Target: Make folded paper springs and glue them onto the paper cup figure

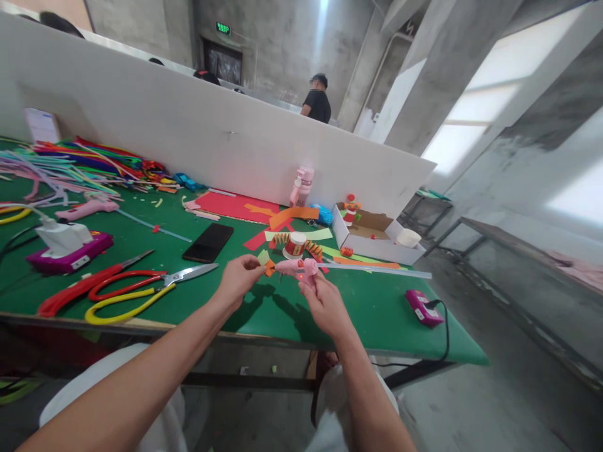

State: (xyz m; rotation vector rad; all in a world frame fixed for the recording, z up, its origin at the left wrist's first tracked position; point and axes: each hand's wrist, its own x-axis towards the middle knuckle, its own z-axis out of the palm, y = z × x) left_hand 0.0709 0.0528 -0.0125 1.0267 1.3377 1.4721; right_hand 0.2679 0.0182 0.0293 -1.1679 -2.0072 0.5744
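Note:
My right hand [324, 302] is wrapped round the handle of a pink hot glue gun [293, 267], with a long clear glue stick [377, 270] sticking out of its back to the right. The gun's nozzle points left, at or close to an orange paper piece [270, 269]. My left hand [241, 276] pinches this orange piece together with a pale green paper strip [263, 257]. Whether nozzle and paper touch, I cannot tell. Just beyond the gun stands a red and white paper cup [294, 245] with folded orange and green paper springs [313, 250] at its sides.
Scissors [141, 292], a red-handled cutter [89, 292] and a black phone [208, 242] lie to the left. Purple power blocks [424, 307] sit at both sides. Behind are colourful pipe cleaners [94, 163], a pink bottle [301, 187] and a cardboard box [377, 233]. A person [318, 100] is beyond the partition.

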